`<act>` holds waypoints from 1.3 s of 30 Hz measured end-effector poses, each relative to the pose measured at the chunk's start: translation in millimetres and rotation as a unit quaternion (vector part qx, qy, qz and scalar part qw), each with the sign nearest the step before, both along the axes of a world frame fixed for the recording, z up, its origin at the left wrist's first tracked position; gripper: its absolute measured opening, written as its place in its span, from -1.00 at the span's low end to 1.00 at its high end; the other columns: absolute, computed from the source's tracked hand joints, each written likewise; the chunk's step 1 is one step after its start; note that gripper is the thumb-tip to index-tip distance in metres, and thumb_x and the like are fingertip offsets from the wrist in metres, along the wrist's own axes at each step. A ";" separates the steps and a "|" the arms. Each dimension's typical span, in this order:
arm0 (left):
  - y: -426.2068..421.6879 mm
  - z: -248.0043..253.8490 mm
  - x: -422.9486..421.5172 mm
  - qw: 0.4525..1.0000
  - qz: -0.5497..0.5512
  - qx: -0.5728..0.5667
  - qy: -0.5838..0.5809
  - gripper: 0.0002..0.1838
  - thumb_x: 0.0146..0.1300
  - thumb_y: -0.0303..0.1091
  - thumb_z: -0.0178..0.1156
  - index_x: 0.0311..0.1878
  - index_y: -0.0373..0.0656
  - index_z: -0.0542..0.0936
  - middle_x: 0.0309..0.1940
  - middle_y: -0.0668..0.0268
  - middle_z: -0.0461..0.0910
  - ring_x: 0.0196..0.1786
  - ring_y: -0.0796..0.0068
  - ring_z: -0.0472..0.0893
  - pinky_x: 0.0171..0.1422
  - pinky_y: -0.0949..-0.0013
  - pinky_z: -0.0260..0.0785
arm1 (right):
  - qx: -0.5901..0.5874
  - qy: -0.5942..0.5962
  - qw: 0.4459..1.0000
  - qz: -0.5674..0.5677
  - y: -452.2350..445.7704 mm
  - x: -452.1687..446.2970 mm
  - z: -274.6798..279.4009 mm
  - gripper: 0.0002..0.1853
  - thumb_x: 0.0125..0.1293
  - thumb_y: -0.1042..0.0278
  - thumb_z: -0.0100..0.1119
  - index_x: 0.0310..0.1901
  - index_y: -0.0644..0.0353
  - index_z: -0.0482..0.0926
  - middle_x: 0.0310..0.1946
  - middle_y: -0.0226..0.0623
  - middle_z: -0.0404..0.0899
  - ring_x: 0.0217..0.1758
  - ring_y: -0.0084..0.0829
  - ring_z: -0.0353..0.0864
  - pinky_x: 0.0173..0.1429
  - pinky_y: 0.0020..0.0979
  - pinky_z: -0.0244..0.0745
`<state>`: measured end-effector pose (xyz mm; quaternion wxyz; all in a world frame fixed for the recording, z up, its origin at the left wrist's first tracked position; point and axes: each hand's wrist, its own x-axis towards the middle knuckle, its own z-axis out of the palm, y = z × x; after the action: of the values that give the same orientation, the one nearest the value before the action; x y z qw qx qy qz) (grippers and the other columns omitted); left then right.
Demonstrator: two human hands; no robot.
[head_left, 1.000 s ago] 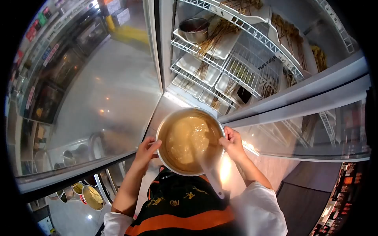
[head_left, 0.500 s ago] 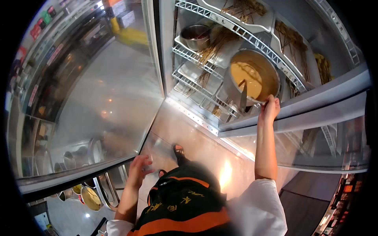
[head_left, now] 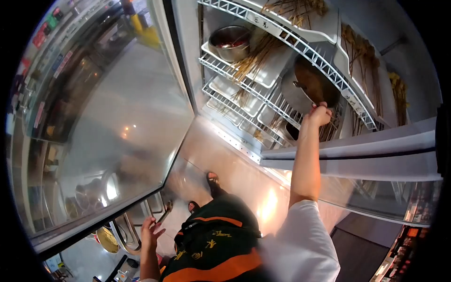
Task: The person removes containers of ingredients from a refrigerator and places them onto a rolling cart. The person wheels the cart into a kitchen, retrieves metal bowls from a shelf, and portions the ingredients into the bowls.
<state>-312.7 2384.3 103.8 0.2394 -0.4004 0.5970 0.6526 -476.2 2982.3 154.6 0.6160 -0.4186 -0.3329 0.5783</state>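
Note:
A large metal pot (head_left: 293,97) sits on a wire rack inside a glass-door fridge. My right hand (head_left: 321,114) is closed on its near rim, arm stretched out. The pot's brownish inner wall shows, but the front bar of the rack above partly covers it and its liquid is out of sight. Low on the left, my left hand (head_left: 151,230) hangs empty with fingers apart, close to the bottom edge of the open glass door (head_left: 136,113).
A smaller steel pot (head_left: 230,43) stands on a white tray beside bundles of skewers (head_left: 260,58). More trays (head_left: 235,91) lie on lower racks. A frame post (head_left: 347,141) borders the right side. Pots, including a yellow-filled one (head_left: 108,239), stand beyond the door.
The large pot has gone deeper under the upper rack with my right hand on its rim; its yellowish liquid and ladle no longer show clearly. My left hand has dropped lower and left.

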 end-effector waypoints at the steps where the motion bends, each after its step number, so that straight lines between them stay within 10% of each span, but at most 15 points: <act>1: -4.7 -2.0 4.6 1.000 -0.004 -0.013 0.000 -0.69 0.07 -0.06 0.01 -0.25 -0.08 0.40 -0.23 0.33 0.34 -0.15 0.32 0.39 -0.17 0.09 0.37 | -0.002 0.035 0.999 0.032 -14.9 -0.4 5.9 -0.81 0.06 0.62 -0.08 -0.56 0.17 0.16 -0.59 -0.27 0.39 -0.68 -0.55 0.35 -0.67 -0.61 0.26; 5: -19.9 -3.6 26.3 0.997 0.048 -0.015 -0.053 -0.69 0.05 -0.08 0.03 -0.24 -0.08 0.39 -0.23 0.31 0.34 -0.12 0.28 0.38 -0.07 0.03 0.30 | 0.086 0.093 0.957 0.261 -80.3 27.8 -35.8 -0.81 0.24 0.31 -0.10 -0.47 0.17 0.20 -0.64 -0.30 0.35 -0.54 -0.50 0.41 -0.37 -0.47 0.39; 7: -44.4 -17.6 43.1 0.992 0.096 -0.032 -0.082 -0.70 0.05 -0.07 0.05 -0.25 -0.06 0.39 -0.24 0.32 0.34 -0.14 0.30 0.39 -0.08 0.05 0.31 | 0.040 -0.138 0.949 0.282 -106.7 41.1 -82.3 -0.81 0.19 0.26 -0.05 -0.40 0.19 0.27 -0.67 -0.32 0.32 -0.55 -0.51 0.37 -0.33 -0.51 0.36; 10: -98.1 -28.8 67.2 0.978 0.181 -0.033 -0.101 -0.64 0.00 0.05 0.09 -0.21 0.08 0.39 -0.26 0.40 0.37 -0.21 0.47 0.42 -0.10 0.26 0.32 | 0.284 -0.603 0.745 0.009 -47.9 48.8 -189.8 -0.65 0.06 0.17 0.10 -0.17 0.21 0.38 -0.29 -0.24 0.42 -0.18 -0.37 0.37 -0.13 -0.31 0.32; 13: -105.5 7.4 58.2 0.958 0.268 -0.093 -0.033 -0.75 0.02 -0.03 0.06 -0.29 0.08 0.40 -0.39 0.48 0.41 -0.36 0.51 0.43 -0.36 0.42 0.34 | -0.029 -0.709 0.673 0.207 -5.2 43.9 -176.2 -0.54 0.04 0.15 0.11 -0.02 0.16 0.34 -0.02 -0.19 0.33 0.01 -0.30 0.27 0.08 -0.24 0.19; 17: -156.4 22.0 62.1 0.955 0.285 -0.080 0.017 -0.62 0.09 0.03 -0.04 -0.09 0.05 0.39 -0.21 0.43 0.43 -0.16 0.49 0.42 -0.09 0.33 0.30 | -0.074 -0.684 0.706 0.170 26.4 24.4 -187.3 -0.46 -0.02 0.11 0.14 0.01 0.15 0.30 -0.02 -0.14 0.30 0.03 -0.25 0.24 0.11 -0.22 0.15; 19: -117.3 72.1 30.1 0.914 0.313 -0.244 0.087 -0.67 0.19 -0.21 -0.22 -0.02 -0.13 0.31 0.08 0.04 0.28 0.10 0.16 0.24 0.27 0.04 -0.10 | -0.080 -0.664 0.727 0.157 37.4 16.4 -190.2 -0.42 -0.05 0.10 0.15 0.02 0.15 0.28 -0.02 -0.12 0.29 0.04 -0.23 0.22 0.12 -0.21 0.13; 24: -157.9 100.0 24.5 0.905 0.296 -0.271 0.138 -0.54 0.19 -0.16 -0.15 0.14 -0.10 0.15 0.19 0.07 0.08 0.19 0.04 0.17 0.11 -0.01 0.26 | -0.073 -0.613 0.775 0.135 38.1 18.4 -197.3 -0.32 -0.12 0.05 0.19 0.06 0.15 0.23 -0.01 -0.06 0.26 0.07 -0.18 0.18 0.14 -0.19 0.08; 32: -118.7 146.3 -31.6 0.858 0.332 -0.348 0.180 -0.54 0.15 -0.12 -0.12 0.04 -0.24 0.27 0.11 0.07 0.21 0.16 0.07 0.21 0.18 -0.03 0.14 | 0.015 -0.467 0.877 0.112 -13.2 39.7 -176.7 -0.16 -0.24 -0.03 0.25 0.12 0.14 0.16 0.00 0.04 0.22 0.12 -0.10 0.11 0.19 -0.16 0.00; 35: -233.8 108.5 -26.1 0.858 0.220 -0.347 0.309 -0.48 0.12 0.01 -0.05 0.11 -0.04 0.26 0.03 0.29 0.31 0.03 0.32 0.34 0.12 0.26 0.15 | 0.092 -0.637 0.753 0.137 -55.1 60.0 -172.7 -0.08 -0.31 -0.04 0.26 0.14 0.13 0.11 -0.01 0.10 0.17 0.10 -0.01 0.06 0.19 -0.10 -0.03; 39: -381.2 55.8 -81.5 0.862 0.168 -0.223 0.423 -0.48 0.17 -0.06 -0.13 0.15 -0.12 0.23 0.09 0.23 0.26 0.12 0.31 0.27 0.19 0.29 0.07 | 0.193 -0.549 0.794 0.176 -129.0 107.2 -158.6 -0.01 -0.43 0.08 0.33 0.17 0.05 0.08 -0.11 0.13 0.09 0.00 0.02 0.06 0.14 -0.06 -0.03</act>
<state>-394.2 2003.1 159.6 -0.2453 -0.2223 0.6945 0.6388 -369.1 2853.3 -4.0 0.2856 -0.4728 -0.7874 0.2737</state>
